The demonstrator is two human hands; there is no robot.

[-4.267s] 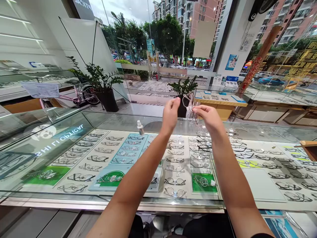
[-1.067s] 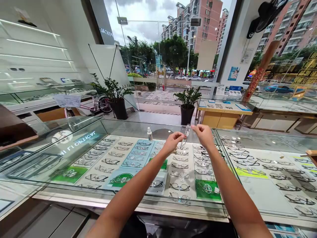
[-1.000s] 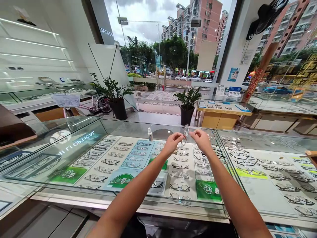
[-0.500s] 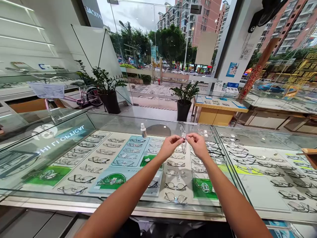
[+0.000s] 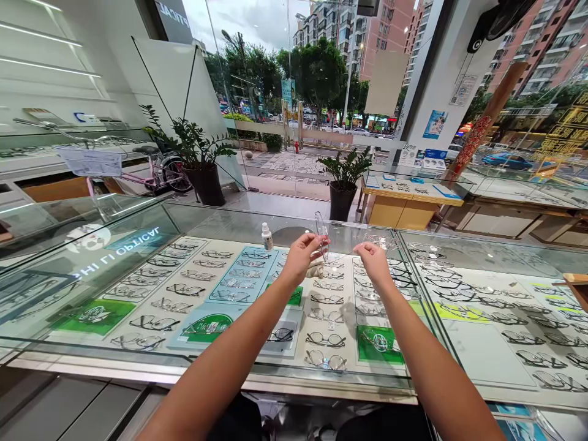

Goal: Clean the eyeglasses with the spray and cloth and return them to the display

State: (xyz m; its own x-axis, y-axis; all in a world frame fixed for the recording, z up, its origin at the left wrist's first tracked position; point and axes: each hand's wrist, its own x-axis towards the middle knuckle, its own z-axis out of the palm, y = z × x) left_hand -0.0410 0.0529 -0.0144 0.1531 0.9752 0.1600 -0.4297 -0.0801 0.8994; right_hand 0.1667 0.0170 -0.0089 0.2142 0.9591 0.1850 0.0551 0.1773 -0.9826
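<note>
A pair of thin-framed glasses (image 5: 321,231) is held upright above the glass counter by my left hand (image 5: 302,256), whose fingers are closed on it. To its right, my right hand (image 5: 373,260) has thumb and forefinger pinched together near the far edge of the counter; whether a thin part of the glasses lies in that pinch is too small to tell. A crumpled beige cloth (image 5: 315,269) shows beside and below my left hand. Under the glass, rows of glasses (image 5: 326,339) lie on pale trays.
A small white bottle (image 5: 267,236) stands on the counter left of my hands. Green cards (image 5: 379,344) lie among the displayed frames. Beyond the glass counter (image 5: 220,215) are two potted plants (image 5: 342,202), a pink bicycle (image 5: 151,174) and a wooden table (image 5: 399,211).
My hands have moved apart. The glasses have shifted left with my left hand, turned in its grip, and the beige cloth now shows beneath it. The view has shifted slightly.
</note>
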